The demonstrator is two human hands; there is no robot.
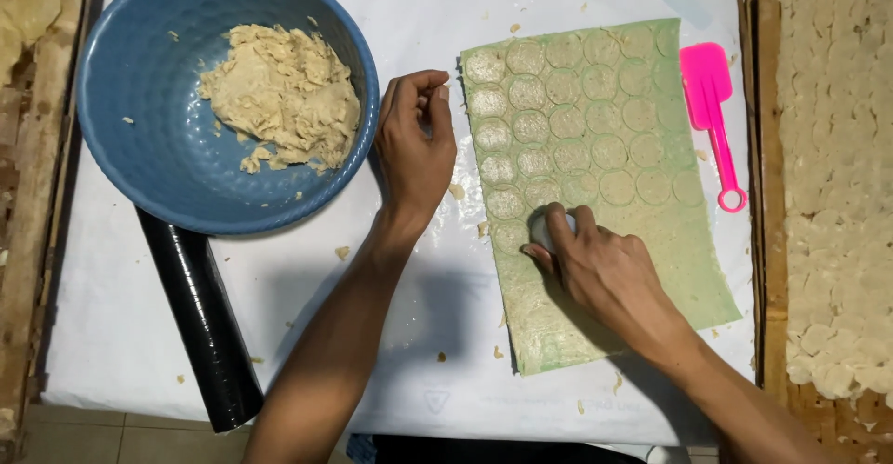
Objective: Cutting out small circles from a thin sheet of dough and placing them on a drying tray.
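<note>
Dough sheet [642, 241], pale green and rolled thin, lies right of centre on the white plastic-covered table [112, 334], its long axis running near to far; rows of pressed circles fill its far half, the near part is unmarked. Far left sits a blue bowl [139, 129] with a lump of beige dough [284, 92], and a black roller [200, 324] lies near it. At the right edge, a tray of cut rounds [837, 176]. A pink scraper [712, 111] lies beside the sheet. The right hand [605, 273] is closed over a small round cutter [544, 232], pressed on the sheet's left side, the nearer hand. The left hand [414, 143] rests loosely curled, holding nothing, beside the sheet's left edge.
</note>
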